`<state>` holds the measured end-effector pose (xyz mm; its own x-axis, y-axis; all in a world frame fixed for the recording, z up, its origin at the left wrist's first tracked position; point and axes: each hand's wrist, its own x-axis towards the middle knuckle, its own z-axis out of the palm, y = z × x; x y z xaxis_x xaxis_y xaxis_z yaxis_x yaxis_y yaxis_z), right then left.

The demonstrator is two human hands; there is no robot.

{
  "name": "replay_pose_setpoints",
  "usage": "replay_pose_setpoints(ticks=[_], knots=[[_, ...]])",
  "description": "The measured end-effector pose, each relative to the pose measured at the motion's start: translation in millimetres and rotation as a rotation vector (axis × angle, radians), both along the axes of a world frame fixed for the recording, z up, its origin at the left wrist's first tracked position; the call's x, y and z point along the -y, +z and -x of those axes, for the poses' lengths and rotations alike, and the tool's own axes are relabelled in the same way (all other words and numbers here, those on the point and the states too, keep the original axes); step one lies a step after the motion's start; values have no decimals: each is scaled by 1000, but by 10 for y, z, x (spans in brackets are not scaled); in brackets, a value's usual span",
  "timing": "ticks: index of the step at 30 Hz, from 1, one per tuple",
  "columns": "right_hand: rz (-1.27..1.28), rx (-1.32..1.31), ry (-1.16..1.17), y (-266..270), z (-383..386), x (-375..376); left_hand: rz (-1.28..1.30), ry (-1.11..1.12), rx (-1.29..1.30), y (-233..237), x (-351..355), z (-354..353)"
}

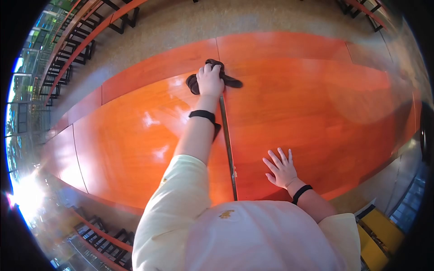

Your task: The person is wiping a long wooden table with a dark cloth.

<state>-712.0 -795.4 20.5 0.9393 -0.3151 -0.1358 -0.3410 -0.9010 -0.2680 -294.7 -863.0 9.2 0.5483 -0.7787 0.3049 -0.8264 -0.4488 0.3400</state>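
My left hand (210,82) reaches far forward, its fingers closed over a bunched dark brown cloth (233,81). Parts of the cloth stick out on both sides of the hand. It lies on the orange wooden table (289,113), over the far end of the dark gap (228,149) between two tabletop sections. My right hand (283,172) rests palm down on the right section, close to my body, with fingers spread and nothing held.
A reddish bench (167,61) runs along the table's far side. More benches with black legs (86,43) stand at the upper left. Yellow objects (382,230) are at the lower right. Bright sun glares in from the left.
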Motion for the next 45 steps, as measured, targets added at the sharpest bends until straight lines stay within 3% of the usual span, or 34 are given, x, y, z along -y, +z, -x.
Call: replay_pose_setpoints(ticks=[5, 9, 10, 12, 16, 19, 24, 31, 33, 39, 42, 45], knots=[[17, 5, 3, 10, -9, -14, -7, -233, -79, 43, -746, -30], [32, -41, 3, 12, -20, -20, 115, -383, -115, -68, -1833, 837], [34, -50, 1, 11, -12, -33, 127, -423, -209, 141, -2088, 1139], [39, -51, 9, 73, -30, -38, -100, -483, -193, 214, -2656, 1618], [60, -22, 8, 37, -12, -55, -202, -564, -180, 282, -3238, 1970], [68, -31, 17, 49, -31, -47, -120, -576, -100, 237, -3054, 1728], [79, -57, 11, 41, -34, -48, 108, -256, -124, 136, -2071, 585], [64, -75, -7, 18, -29, -33, -38, 13, 49, -41, -950, -786], [55, -69, 4, 23, -14, -30, -119, 56, 53, 44, -967, -988], [16, -36, -21, 3, -2, -27, -96, 517, 11, -69, -1727, -1612], [20, -34, -12, 23, -5, -46, 67, 320, -33, -155, -1800, -1482], [35, -41, 8, 45, -24, -29, 134, -32, 4, -41, -1388, -681]])
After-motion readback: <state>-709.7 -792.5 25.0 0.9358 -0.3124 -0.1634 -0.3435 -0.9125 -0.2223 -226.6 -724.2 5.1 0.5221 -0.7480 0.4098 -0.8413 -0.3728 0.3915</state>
